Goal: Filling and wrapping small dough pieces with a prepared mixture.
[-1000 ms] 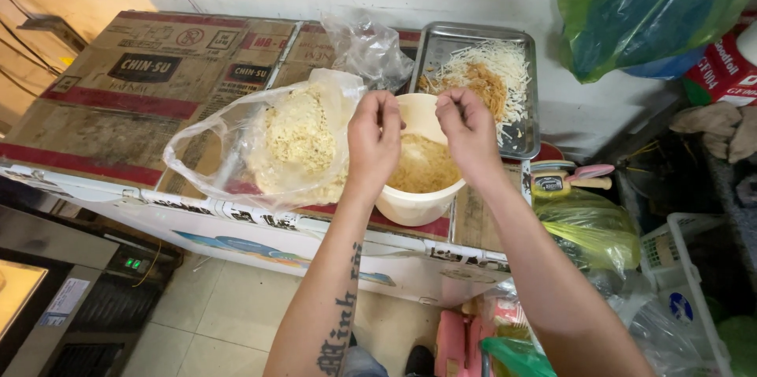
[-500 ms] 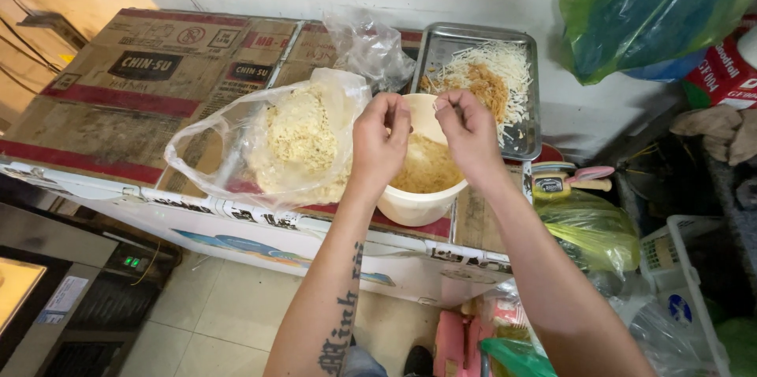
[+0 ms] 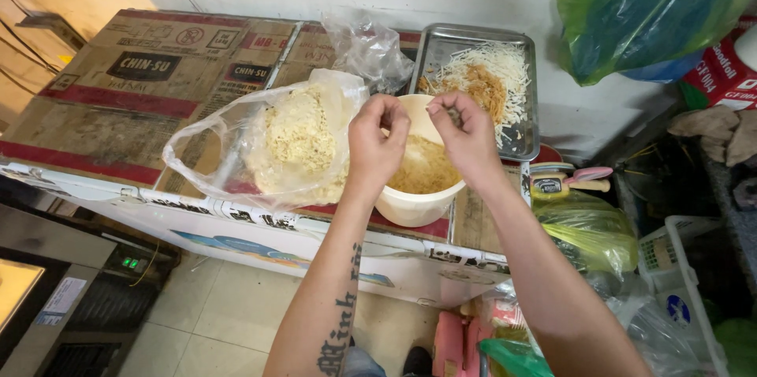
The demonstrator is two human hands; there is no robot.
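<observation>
Both my hands hover over a cream plastic bowl (image 3: 414, 207) that holds yellowish shreds. My left hand (image 3: 377, 143) is above the bowl's left rim with its fingers curled and pinched together; whether anything is in them is hidden. My right hand (image 3: 467, 134) is above the right rim, its fingertips pinched on a small greyish shred. A clear plastic bag (image 3: 272, 148) of pale yellow shreds lies open just left of the bowl, touching it. A metal tray (image 3: 527, 105) with white and orange shreds sits behind the bowl on the right.
Everything rests on flattened cardboard (image 3: 134, 85) over a white chest. An empty crumpled clear bag (image 3: 367, 46) lies behind the bowl. A green bag (image 3: 646, 6) hangs at the upper right. Bags and a white basket (image 3: 678, 255) crowd the floor on the right.
Both hands stay over the bowl. Their fingertips have drawn a little closer together and lower, with the fingers working slightly.
</observation>
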